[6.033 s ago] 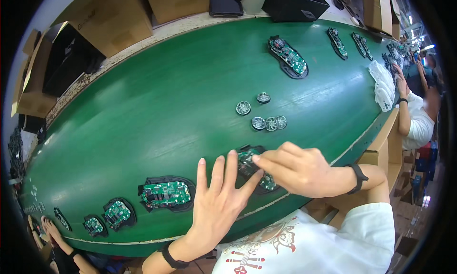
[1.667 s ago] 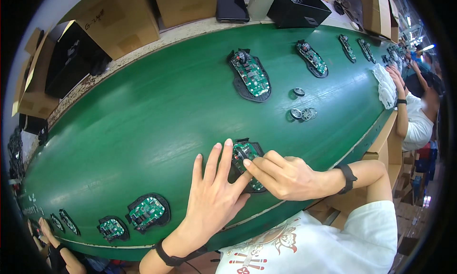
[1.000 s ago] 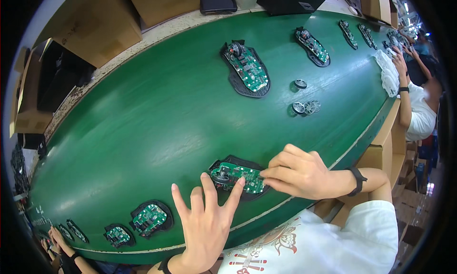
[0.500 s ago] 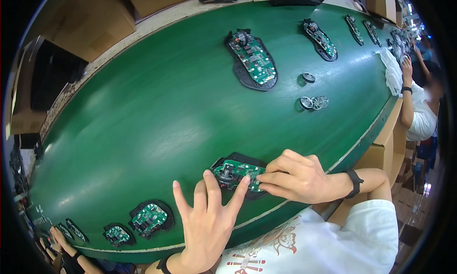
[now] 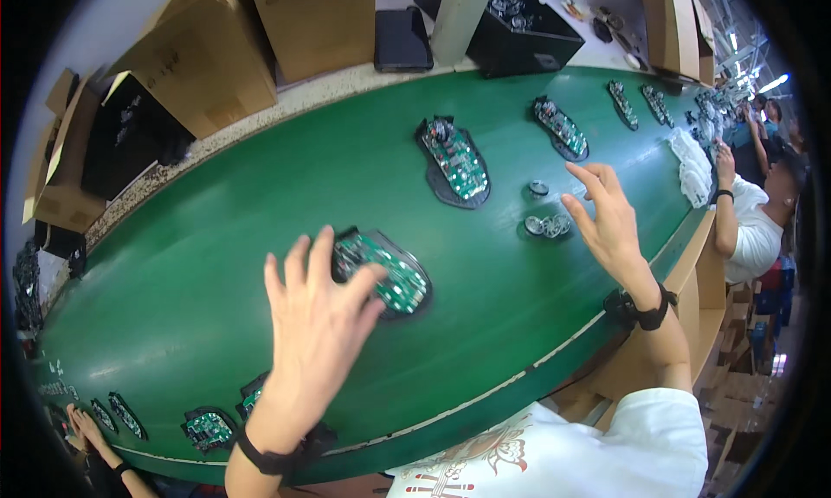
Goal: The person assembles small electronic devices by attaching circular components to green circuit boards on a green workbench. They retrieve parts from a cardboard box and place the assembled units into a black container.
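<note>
Hovering right of centre in the frame, the right hand point(image 5: 608, 225) has thumb and fingers spread, nothing pinched between them. Nearest to it, just left of the thumb: a cluster of small spoked wheels point(image 5: 534, 226) lying close together; a single wheel point(image 5: 538, 188) lies just above the cluster.

Left hand point(image 5: 313, 325), left of centre: fingers apart, thumb and index bent over the lower left part of a circuit-board assembly point(image 5: 405, 283). Cannot tell whether they pinch it or only rest on it; slight blur here. Assembly is a green board on a black base, near mid-frame, slanting down to the right, on the green work surface point(image 5: 216, 264).

Similar units: one upper centre point(image 5: 459, 162), a second point(image 5: 563, 130) to its right, two more toward upper right. Lower left: one unit point(image 5: 209, 430) in plain sight, another partly hidden behind the left forearm. Black bin point(image 5: 528, 58) with parts, top of frame; white plastic point(image 5: 691, 169), right side, near a co-worker's white sleeve point(image 5: 751, 238).
</note>
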A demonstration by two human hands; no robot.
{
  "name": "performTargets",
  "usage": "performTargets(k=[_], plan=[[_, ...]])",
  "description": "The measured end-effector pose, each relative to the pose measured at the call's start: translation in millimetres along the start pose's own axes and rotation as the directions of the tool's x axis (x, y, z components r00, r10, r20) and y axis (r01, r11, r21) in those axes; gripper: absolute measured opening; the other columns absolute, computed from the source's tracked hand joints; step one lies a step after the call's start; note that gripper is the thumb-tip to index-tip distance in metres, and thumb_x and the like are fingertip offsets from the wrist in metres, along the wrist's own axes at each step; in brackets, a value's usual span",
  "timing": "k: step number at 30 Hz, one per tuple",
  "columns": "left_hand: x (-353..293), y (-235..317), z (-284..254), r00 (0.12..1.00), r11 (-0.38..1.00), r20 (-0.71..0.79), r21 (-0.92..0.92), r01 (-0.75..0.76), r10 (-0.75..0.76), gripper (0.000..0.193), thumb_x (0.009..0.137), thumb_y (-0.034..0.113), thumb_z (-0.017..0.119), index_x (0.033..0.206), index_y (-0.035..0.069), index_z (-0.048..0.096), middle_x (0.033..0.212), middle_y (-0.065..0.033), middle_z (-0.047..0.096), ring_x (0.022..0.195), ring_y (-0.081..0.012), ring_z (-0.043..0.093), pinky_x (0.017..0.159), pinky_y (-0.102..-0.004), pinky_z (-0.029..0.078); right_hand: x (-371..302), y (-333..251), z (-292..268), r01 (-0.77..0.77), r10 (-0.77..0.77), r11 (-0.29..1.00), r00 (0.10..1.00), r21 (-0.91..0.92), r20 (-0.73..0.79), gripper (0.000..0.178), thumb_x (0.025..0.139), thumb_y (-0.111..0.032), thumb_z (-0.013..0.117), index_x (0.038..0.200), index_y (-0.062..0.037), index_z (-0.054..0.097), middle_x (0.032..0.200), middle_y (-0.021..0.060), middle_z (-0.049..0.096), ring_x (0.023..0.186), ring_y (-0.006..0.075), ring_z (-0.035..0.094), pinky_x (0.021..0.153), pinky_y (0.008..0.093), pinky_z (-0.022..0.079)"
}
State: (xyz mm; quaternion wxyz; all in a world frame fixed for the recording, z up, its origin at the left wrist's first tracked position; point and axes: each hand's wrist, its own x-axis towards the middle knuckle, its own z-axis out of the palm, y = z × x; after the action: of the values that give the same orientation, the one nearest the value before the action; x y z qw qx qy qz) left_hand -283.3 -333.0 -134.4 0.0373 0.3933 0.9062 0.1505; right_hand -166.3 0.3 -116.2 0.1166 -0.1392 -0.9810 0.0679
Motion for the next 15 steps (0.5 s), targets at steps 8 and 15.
performTargets(k=[8, 15], plan=[[22.7, -43.2, 0.1, 0.976, 0.96, -0.214, 0.264, 0.099, -0.041, 0.059, 0.083, 0.007, 0.069, 0.136, 0.029, 0.055, 0.14, -0.0173, 0.049, 0.126, -0.0377, 0.047, 0.105, -0.0603, 0.035, 19.6, 7.4, 34.0, -0.14, 0.072, 0.947, 0.97, 0.29, 0.232, 0.046, 0.098, -0.038, 0.057, 0.131, -0.0057, 0.055, 0.106, 0.0132, 0.053, 0.082, 0.0236, 0.054, 0.075, 0.0362, 0.047], [-81.9, -28.5, -74.3, 0.973, 0.974, 0.125, 0.145, 0.175, -0.194, 0.076, 0.071, 0.02, 0.083, 0.139, 0.019, 0.051, 0.141, -0.0206, 0.045, 0.124, -0.0389, 0.045, 0.099, -0.0475, 0.041, -13.1, -39.6, 40.4, 0.2, -0.234, 0.963, 0.952, 0.179, 0.196, 0.036, 0.088, -0.018, 0.069, 0.122, -0.0128, 0.058, 0.103, 0.0121, 0.053, 0.078, 0.0331, 0.061, 0.064, 0.0429, 0.052]])
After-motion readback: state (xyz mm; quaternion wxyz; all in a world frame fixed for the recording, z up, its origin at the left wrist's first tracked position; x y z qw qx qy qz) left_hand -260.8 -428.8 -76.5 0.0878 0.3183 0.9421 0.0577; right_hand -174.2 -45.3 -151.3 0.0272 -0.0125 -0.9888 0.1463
